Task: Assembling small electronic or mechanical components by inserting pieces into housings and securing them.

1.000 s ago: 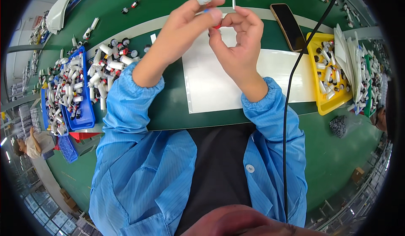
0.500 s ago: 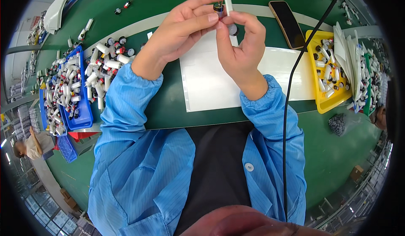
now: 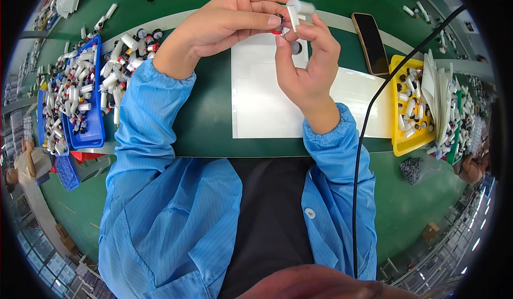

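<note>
Hands meet above the far edge of the white sheet, which I take as landmark. The left hand comes from the left of the sheet, and its grip is closed on a small red and black part, pinched between thumb and forefinger. The right hand rises from the middle of the sheet; its fingers are pressed together around a white tube, held nearly upright, with the top end blurred. The red part touches the lower end of the tube, just above the sheet. A small dark cap lies on the sheet, under the right hand's fingers.

I judge the step to be an assembly: the small part is being fitted into or onto the tube. How deep it already sits I cannot tell, because the fingers cover the joint. The next move probably needs a straight push or a small turn, with both pieces kept in line, so the part does not tilt or slip out.

Left of the sheet stands a blue tray full of white tubes, with more tubes loose on the green surface beside it. Right of the sheet are a phone and a yellow tray with similar pieces.
</note>
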Motion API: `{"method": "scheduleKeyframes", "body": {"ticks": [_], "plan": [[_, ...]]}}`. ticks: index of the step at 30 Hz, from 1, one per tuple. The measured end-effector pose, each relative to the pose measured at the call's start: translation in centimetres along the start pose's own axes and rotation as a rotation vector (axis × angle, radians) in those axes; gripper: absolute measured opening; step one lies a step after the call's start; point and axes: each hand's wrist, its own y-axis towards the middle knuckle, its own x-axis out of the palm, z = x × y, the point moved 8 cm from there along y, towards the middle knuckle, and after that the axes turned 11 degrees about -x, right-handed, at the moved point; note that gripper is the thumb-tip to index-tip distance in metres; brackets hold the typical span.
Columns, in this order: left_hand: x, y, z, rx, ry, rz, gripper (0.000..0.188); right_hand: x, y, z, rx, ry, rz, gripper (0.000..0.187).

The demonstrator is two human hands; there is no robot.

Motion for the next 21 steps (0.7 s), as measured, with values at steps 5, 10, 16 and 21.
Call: {"method": "scheduleKeyframes", "body": {"ticks": [5, 10, 16, 21], "plan": [[-1.1, 0.3, -0.7, 0.038, -0.151, -0.006, 0.047, -0.1, -0.1, 1.7, 0.119, 0.035, 0.01, 0.049], [-0.3, 0.4, -1.2, -0.068, -0.196, 0.043, 0.043, 0.0, 0.5, 1.4, 0.062, 0.133, -0.004, 0.049], [0.5, 0.7, -1.7, -0.076, -0.051, -0.008, 0.041, -0.5, 0.5, 1.9, 0.071, 0.211, 0.032, 0.048], [0.1, 0.5, -0.6, 0.009, 0.008, 0.133, 0.042, -0.7, -0.1, 2.8, 0.157, 0.212, 0.107, 0.045]]}}
